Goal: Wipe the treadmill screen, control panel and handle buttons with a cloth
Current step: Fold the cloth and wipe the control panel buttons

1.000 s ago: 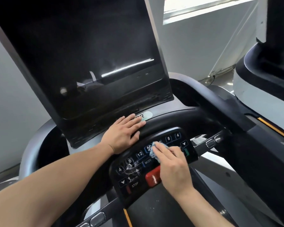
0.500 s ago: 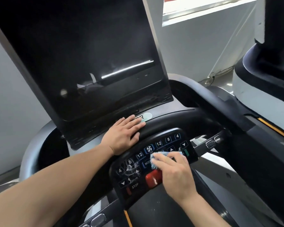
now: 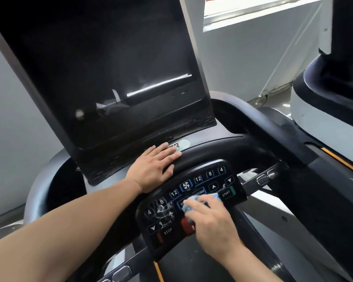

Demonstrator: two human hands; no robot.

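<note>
The treadmill's big dark screen (image 3: pixel 110 68) tilts up at the top left. Below it the black control panel (image 3: pixel 210 178) carries numbered keys, a fan key, START, STOP and a red stop button (image 3: pixel 186 225). My right hand (image 3: pixel 212 222) presses a small light-blue cloth (image 3: pixel 192 202) against the panel's middle keys, fingers curled over it, so most of the cloth is hidden. My left hand (image 3: pixel 153 165) lies flat, fingers straight, on the console's black rim just under the screen. Handle buttons (image 3: pixel 266 176) sit on the right bar and more handle buttons (image 3: pixel 120 274) on the left bar.
A second machine (image 3: pixel 322 110) with a white and black shell stands close on the right. A grey wall and a bright window ledge (image 3: pixel 253 9) lie behind. The treadmill belt (image 3: pixel 181 265) shows dark below the panel.
My right hand has slid the cloth down and to the right across the panel, uncovering the fan and upper number keys. The left hand has stayed in place.
</note>
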